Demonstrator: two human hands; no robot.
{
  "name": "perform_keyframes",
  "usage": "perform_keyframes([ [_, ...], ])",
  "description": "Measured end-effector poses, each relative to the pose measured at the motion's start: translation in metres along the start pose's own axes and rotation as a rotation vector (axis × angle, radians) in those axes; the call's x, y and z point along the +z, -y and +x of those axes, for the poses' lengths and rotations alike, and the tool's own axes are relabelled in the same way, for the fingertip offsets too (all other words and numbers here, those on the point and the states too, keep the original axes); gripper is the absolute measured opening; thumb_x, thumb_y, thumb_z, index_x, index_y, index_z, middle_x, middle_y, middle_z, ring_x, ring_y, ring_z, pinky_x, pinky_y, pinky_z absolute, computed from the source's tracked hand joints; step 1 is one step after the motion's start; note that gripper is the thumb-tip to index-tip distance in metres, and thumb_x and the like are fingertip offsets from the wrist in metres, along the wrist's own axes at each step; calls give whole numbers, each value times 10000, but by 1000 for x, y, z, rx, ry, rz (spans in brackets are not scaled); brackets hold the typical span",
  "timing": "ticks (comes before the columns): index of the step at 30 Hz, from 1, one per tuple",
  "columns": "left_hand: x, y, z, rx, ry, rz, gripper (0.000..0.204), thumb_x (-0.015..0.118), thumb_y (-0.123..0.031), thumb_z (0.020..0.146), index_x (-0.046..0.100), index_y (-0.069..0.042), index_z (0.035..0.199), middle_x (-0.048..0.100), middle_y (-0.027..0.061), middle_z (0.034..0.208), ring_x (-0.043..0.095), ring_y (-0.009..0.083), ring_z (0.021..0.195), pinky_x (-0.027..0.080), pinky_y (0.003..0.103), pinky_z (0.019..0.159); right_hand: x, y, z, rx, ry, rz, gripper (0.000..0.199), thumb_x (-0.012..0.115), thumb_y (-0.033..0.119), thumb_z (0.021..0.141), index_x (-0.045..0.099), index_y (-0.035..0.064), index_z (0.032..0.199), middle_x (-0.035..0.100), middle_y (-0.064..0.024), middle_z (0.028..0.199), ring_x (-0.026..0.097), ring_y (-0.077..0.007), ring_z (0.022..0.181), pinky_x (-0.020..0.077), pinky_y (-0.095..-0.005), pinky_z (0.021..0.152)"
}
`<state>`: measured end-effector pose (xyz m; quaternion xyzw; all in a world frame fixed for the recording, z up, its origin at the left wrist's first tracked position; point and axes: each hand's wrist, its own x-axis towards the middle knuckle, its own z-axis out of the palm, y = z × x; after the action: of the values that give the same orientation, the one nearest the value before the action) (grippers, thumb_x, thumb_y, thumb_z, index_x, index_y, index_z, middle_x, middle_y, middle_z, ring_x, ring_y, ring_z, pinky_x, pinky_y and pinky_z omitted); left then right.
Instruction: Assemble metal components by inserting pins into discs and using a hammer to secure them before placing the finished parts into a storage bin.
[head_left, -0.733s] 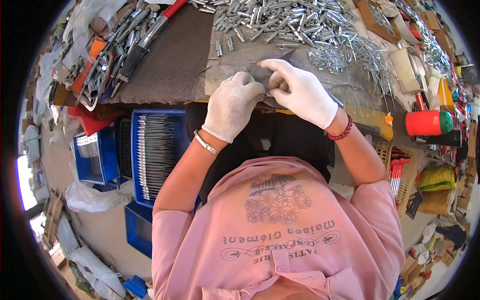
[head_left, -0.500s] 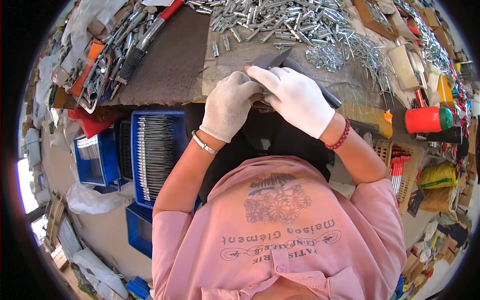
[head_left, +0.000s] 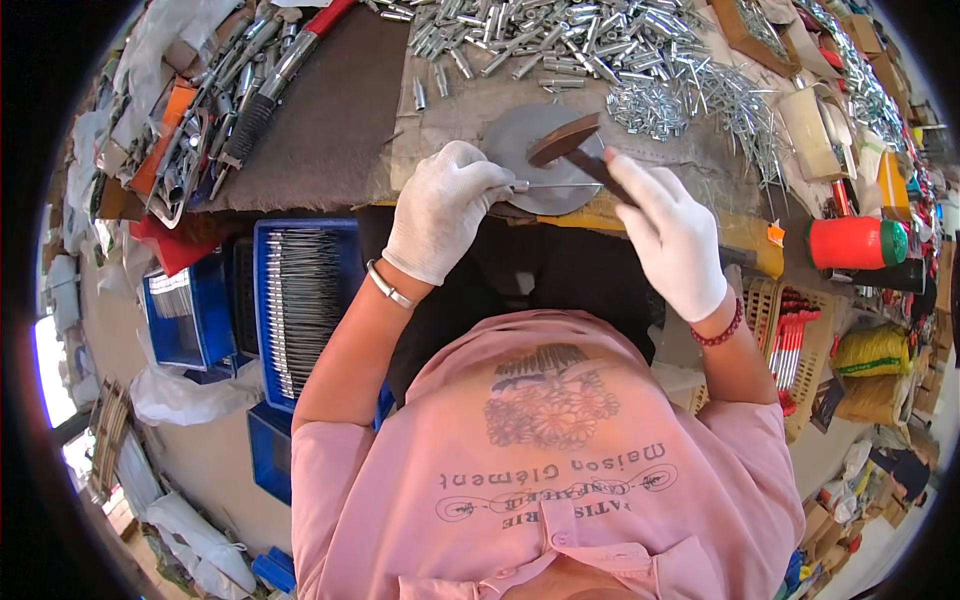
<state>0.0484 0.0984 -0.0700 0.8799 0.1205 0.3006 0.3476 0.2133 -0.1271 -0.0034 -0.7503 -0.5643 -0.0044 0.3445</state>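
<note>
Over the disc, the rod (lying crosswise) points right.

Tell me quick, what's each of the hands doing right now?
Left hand: closed, pinching a thin metal rod.
Right hand: closed on the handle of a hammer.

red cylinder, yellow sack, white bag

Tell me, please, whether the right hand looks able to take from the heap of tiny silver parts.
Probably not as it stands: the right hand holds the hammer. Otherwise the way seems free, since the heap of tiny silver parts lies just beyond it.
</note>
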Motion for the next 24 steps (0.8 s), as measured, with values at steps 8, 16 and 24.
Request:
perform_keyframes([
  [8,-2,1,3,-6,22,-38,195,846,-41,774,763,-104,938,662,87,879,682,326,827,550,421,714,12,7,-8,22,193,-121,547,690,-25,912,682,184,1417,677,-138,977,691,-352,793,566,-409,709],
  [16,-6,-2,1,99,-12,14,159,847,-67,788,787,-106,930,659,92,884,677,321,832,544,419,723,21,-12,21,18,75,-245,365,748,119,902,715,99,1265,639,-121,1079,666,-330,1018,554,-418,849],
  [24,-3,-7,-7,53,-72,27,209,842,-61,796,806,-93,1000,679,110,924,678,311,856,548,406,747,36,14,-6,233,288,40,117,729,190,926,678,102,983,715,-141,887,711,-357,807,559,-450,709],
])
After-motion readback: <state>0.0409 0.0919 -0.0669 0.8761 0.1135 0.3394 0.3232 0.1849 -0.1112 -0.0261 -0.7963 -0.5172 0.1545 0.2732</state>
